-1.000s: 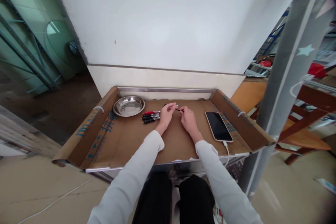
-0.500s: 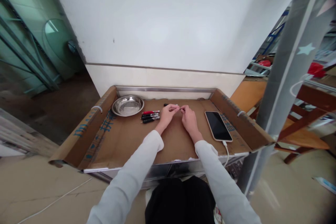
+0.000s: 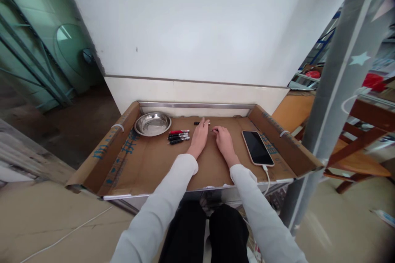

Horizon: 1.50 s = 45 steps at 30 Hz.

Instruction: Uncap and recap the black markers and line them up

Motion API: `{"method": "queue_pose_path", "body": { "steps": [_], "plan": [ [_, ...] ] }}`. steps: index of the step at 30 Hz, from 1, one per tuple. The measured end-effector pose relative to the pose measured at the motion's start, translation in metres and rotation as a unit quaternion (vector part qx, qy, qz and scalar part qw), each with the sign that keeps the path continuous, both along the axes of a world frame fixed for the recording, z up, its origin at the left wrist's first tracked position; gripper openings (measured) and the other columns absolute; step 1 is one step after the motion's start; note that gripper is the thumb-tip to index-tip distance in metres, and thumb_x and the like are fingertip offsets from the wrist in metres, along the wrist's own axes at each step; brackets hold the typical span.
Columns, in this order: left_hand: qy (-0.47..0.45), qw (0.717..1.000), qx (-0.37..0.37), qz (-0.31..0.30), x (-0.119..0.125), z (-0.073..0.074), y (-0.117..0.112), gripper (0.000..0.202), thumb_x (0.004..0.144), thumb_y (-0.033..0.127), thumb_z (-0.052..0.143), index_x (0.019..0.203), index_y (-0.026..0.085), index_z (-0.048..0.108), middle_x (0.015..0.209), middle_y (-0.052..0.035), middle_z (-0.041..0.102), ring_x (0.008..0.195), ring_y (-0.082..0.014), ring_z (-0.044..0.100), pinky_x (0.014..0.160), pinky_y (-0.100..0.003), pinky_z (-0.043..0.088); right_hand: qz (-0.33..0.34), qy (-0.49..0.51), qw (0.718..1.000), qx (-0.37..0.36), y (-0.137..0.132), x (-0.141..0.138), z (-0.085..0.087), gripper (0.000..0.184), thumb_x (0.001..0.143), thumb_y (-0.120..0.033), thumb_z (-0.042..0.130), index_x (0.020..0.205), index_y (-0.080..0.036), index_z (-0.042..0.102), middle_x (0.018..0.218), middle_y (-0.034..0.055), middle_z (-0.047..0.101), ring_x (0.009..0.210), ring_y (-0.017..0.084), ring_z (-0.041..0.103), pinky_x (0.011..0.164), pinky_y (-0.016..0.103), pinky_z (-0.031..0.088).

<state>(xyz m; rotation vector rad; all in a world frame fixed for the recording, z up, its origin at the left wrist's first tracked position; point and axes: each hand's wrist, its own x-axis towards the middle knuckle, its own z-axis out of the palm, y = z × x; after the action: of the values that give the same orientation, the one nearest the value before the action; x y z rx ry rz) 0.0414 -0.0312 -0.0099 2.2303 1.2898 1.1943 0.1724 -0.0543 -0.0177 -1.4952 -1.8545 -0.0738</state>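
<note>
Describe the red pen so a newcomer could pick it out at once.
On the cardboard, find the bowl at the far left. Between it and the left hand lies a bunch of pens. In it, the red pen lies farthest from the person, its red barrel unlike the black pens beside it.

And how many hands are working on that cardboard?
2: the left hand, in front of a dark pen that it partly hides, and the right hand, its fingertips pinching a small dark piece. No other hands show.
</note>
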Motion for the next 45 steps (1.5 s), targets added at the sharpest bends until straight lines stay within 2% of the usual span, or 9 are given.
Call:
{"method": "queue_pose_path", "body": {
  "steps": [6, 11, 16, 20, 29, 38, 40, 42, 45],
  "plan": [
    [0.032, 0.998, 0.048, 0.000, 0.004, -0.009, 0.011, 0.054, 0.080, -0.001, 0.025, 0.128, 0.012, 0.044, 0.143, -0.0173, 0.037, 0.137, -0.0216, 0.029, 0.111, -0.047, 0.024, -0.030, -0.016, 0.999, 0.009, -0.007, 0.005, 0.001, 0.027, 0.091, -0.017, 0.034, 0.092, -0.016, 0.061, 0.090, 0.0111, 0.066, 0.084, 0.022, 0.057, 0.078, 0.033, 0.040],
    [0.120, 0.990, 0.053, 0.051, 0.008, -0.014, 0.012, 0.040, 0.085, 0.004, 0.030, 0.120, 0.007, 0.050, 0.125, -0.0228, 0.052, 0.122, -0.0265, 0.046, 0.102, -0.045, 0.032, -0.052, -0.005, 0.999, 0.011, -0.012, 0.010, 0.001, 0.026, 0.091, -0.019, 0.036, 0.090, -0.017, 0.062, 0.090, 0.0101, 0.067, 0.083, 0.022, 0.057, 0.077, 0.033, 0.040],
    [0.192, 0.977, 0.076, 0.061, 0.005, -0.007, 0.001, 0.025, 0.091, 0.015, 0.034, 0.100, 0.011, 0.057, 0.101, -0.0161, 0.060, 0.100, -0.0251, 0.053, 0.090, -0.041, 0.035, -0.079, 0.014, 0.997, 0.009, -0.012, 0.012, 0.004, 0.026, 0.091, -0.020, 0.036, 0.090, -0.016, 0.062, 0.088, 0.0097, 0.067, 0.081, 0.021, 0.058, 0.075, 0.032, 0.039],
    [0.144, 0.985, 0.085, 0.049, -0.004, 0.007, -0.020, 0.028, 0.095, 0.018, 0.028, 0.105, 0.016, 0.053, 0.103, -0.0105, 0.058, 0.095, -0.0200, 0.053, 0.085, -0.034, 0.034, -0.089, 0.033, 0.995, 0.021, -0.015, 0.012, 0.008, 0.028, 0.092, -0.022, 0.034, 0.091, -0.016, 0.061, 0.089, 0.0111, 0.067, 0.083, 0.022, 0.058, 0.076, 0.033, 0.040],
    [0.132, 0.986, 0.088, 0.060, -0.051, 0.013, -0.066, 0.024, 0.095, 0.020, 0.033, 0.108, 0.020, 0.053, 0.108, -0.0072, 0.057, 0.101, -0.0175, 0.052, 0.088, -0.031, 0.034, 0.051, 0.105, 0.992, 0.051, -0.022, -0.002, 0.014, 0.025, 0.091, -0.026, 0.037, 0.093, -0.018, 0.060, 0.095, 0.0097, 0.066, 0.087, 0.021, 0.060, 0.082, 0.034, 0.044],
    [0.056, 0.996, 0.067, 0.008, -0.043, 0.012, -0.064, 0.018, 0.093, 0.021, 0.040, 0.106, 0.020, 0.052, 0.107, -0.0047, 0.062, 0.101, -0.0173, 0.056, 0.089, -0.033, 0.035, 0.146, 0.090, 0.985, 0.012, -0.032, -0.014, 0.020, 0.025, 0.091, -0.026, 0.037, 0.105, -0.019, 0.057, 0.102, 0.0093, 0.065, 0.096, 0.019, 0.061, 0.087, 0.033, 0.047],
    [0.051, 0.996, 0.069, 0.013, -0.044, 0.011, -0.062, 0.019, 0.093, 0.021, 0.039, 0.107, 0.019, 0.052, 0.106, -0.0056, 0.063, 0.101, -0.0184, 0.056, 0.090, -0.034, 0.035, 0.161, 0.081, 0.983, -0.009, -0.038, -0.018, 0.024, 0.036, 0.090, -0.022, 0.035, 0.124, -0.019, 0.047, 0.116, 0.0115, 0.061, 0.106, 0.019, 0.059, 0.091, 0.034, 0.046],
    [0.051, 0.996, 0.071, 0.029, -0.046, 0.010, -0.061, 0.021, 0.093, 0.019, 0.038, 0.108, 0.019, 0.052, 0.106, -0.0065, 0.063, 0.100, -0.0191, 0.056, 0.090, -0.034, 0.035, 0.214, 0.061, 0.974, -0.034, -0.044, -0.023, 0.028, 0.058, 0.088, -0.017, 0.033, 0.143, -0.017, 0.018, 0.133, 0.0140, 0.051, 0.118, 0.017, 0.053, 0.096, 0.035, 0.044],
    [0.045, 0.995, 0.068, 0.065, -0.048, 0.011, -0.061, 0.024, 0.093, 0.018, 0.037, 0.110, 0.019, 0.052, 0.110, -0.0073, 0.063, 0.102, -0.0198, 0.055, 0.089, -0.034, 0.036, 0.258, 0.044, 0.965, -0.027, -0.047, -0.026, 0.032, 0.074, 0.084, -0.014, 0.032, 0.146, -0.017, -0.008, 0.145, 0.0146, 0.035, 0.126, 0.017, 0.046, 0.099, 0.036, 0.042]
  ]
}}
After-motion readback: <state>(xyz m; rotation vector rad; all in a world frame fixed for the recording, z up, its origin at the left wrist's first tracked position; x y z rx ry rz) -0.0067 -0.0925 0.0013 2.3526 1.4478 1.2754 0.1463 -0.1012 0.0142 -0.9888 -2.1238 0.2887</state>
